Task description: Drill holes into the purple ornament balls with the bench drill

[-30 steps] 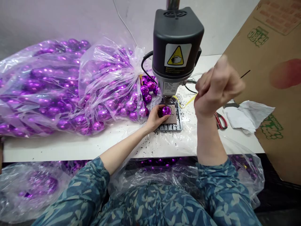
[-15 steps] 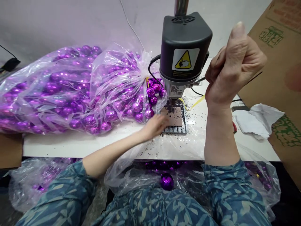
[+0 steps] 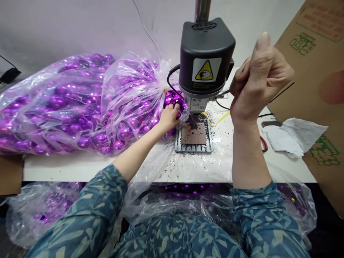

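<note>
A black bench drill press point(image 3: 205, 57) stands on the white table point(image 3: 80, 166), above a small slotted base plate point(image 3: 193, 138) strewn with dark chips. My left hand point(image 3: 168, 118) reaches into the mouth of a big clear bag of shiny purple faceted balls point(image 3: 80, 104), its fingers curled round a purple ball point(image 3: 177, 113). My right hand point(image 3: 259, 80) is raised to the right of the drill head, closed in a fist round the thin black feed lever point(image 3: 282, 92).
A brown cardboard box point(image 3: 319, 71) leans at the right, with white paper point(image 3: 292, 134) and red-handled scissors point(image 3: 263, 143) beside it. Plastic bags with more purple balls point(image 3: 185, 187) hang below the table's front edge. Dark swarf litters the plastic sheet near the plate.
One second ago my left hand held a ball on the plate under the bit. That ball dropped toward my lap, and the hand moved left into the bag. My right hand rose with the lever.
</note>
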The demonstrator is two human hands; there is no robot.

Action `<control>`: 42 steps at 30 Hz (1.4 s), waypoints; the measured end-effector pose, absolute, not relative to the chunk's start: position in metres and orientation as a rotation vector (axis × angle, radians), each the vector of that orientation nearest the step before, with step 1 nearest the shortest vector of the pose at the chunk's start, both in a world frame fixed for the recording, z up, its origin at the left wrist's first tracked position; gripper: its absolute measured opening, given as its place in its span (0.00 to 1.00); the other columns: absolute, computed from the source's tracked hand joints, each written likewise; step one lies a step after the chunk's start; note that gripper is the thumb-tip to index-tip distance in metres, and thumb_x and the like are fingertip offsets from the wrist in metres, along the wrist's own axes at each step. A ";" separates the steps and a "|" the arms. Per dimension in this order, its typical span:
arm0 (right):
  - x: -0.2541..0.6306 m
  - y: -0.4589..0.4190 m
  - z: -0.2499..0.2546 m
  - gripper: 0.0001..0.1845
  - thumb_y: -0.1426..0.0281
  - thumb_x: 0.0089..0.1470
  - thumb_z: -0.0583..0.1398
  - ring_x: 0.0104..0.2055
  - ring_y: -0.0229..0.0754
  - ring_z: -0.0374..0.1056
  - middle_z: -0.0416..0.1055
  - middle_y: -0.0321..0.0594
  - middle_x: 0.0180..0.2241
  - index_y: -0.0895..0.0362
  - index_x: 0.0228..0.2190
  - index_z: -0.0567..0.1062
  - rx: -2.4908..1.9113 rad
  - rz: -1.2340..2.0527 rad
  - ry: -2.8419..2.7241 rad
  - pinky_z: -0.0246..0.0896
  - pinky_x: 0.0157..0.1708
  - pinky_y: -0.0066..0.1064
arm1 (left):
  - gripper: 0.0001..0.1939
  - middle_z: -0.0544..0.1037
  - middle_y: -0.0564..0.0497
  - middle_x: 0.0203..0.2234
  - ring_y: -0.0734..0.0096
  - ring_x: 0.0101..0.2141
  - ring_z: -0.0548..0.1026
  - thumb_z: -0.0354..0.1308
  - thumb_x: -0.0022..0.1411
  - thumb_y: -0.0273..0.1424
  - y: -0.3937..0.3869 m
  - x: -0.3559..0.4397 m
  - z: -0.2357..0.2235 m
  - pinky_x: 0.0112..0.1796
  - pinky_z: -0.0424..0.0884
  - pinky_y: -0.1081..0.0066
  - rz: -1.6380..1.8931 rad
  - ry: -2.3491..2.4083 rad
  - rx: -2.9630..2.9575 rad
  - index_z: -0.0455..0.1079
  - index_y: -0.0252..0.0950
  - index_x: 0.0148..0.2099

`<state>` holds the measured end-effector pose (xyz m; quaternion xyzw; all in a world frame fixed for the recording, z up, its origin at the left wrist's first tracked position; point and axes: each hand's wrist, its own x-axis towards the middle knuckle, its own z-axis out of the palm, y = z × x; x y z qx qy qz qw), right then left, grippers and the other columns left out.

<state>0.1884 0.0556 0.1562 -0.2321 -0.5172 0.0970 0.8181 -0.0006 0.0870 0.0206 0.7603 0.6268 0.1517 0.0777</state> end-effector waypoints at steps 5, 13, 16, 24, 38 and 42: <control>0.187 0.057 0.155 0.37 0.34 0.52 0.58 0.13 0.30 0.44 0.52 0.27 0.12 0.50 0.15 0.57 -0.472 0.170 -1.088 0.42 0.18 0.36 | 0.25 0.80 0.45 0.43 0.57 0.44 0.81 0.66 0.64 0.34 0.047 -0.020 0.016 0.49 0.80 0.53 1.142 1.241 1.545 0.66 0.42 0.61; 0.187 0.059 0.154 0.35 0.38 0.53 0.62 0.12 0.31 0.45 0.52 0.27 0.12 0.50 0.15 0.59 -0.412 0.193 -1.083 0.42 0.18 0.36 | 0.20 0.84 0.42 0.48 0.58 0.48 0.84 0.71 0.60 0.37 0.022 -0.005 -0.009 0.51 0.83 0.52 1.058 0.981 0.895 0.70 0.37 0.50; 0.187 0.059 0.155 0.34 0.41 0.54 0.63 0.12 0.30 0.45 0.53 0.26 0.12 0.50 0.15 0.61 -0.373 0.193 -1.090 0.43 0.18 0.37 | 0.25 0.85 0.44 0.47 0.60 0.48 0.84 0.75 0.58 0.36 0.028 0.002 -0.025 0.54 0.80 0.54 1.108 1.029 1.006 0.71 0.37 0.52; 0.186 0.052 0.155 0.38 0.33 0.54 0.55 0.13 0.31 0.47 0.52 0.28 0.13 0.51 0.15 0.57 -0.502 0.178 -1.110 0.49 0.20 0.35 | 0.30 0.85 0.45 0.47 0.58 0.51 0.83 0.79 0.53 0.39 0.040 0.014 -0.049 0.58 0.78 0.51 1.154 1.004 1.224 0.70 0.38 0.51; 0.187 0.050 0.152 0.37 0.37 0.57 0.56 0.15 0.32 0.48 0.50 0.29 0.15 0.53 0.16 0.57 -0.500 0.167 -1.136 0.52 0.22 0.35 | 0.33 0.79 0.41 0.55 0.54 0.56 0.81 0.78 0.55 0.42 0.032 0.034 -0.060 0.61 0.76 0.51 1.176 1.002 1.541 0.69 0.39 0.56; 0.187 0.043 0.145 0.38 0.35 0.59 0.51 0.16 0.30 0.47 0.48 0.29 0.14 0.53 0.15 0.55 -0.604 0.097 -1.155 0.51 0.21 0.33 | 0.33 0.80 0.40 0.56 0.53 0.57 0.81 0.78 0.56 0.43 0.031 0.034 -0.063 0.62 0.76 0.48 1.183 0.968 1.533 0.68 0.38 0.57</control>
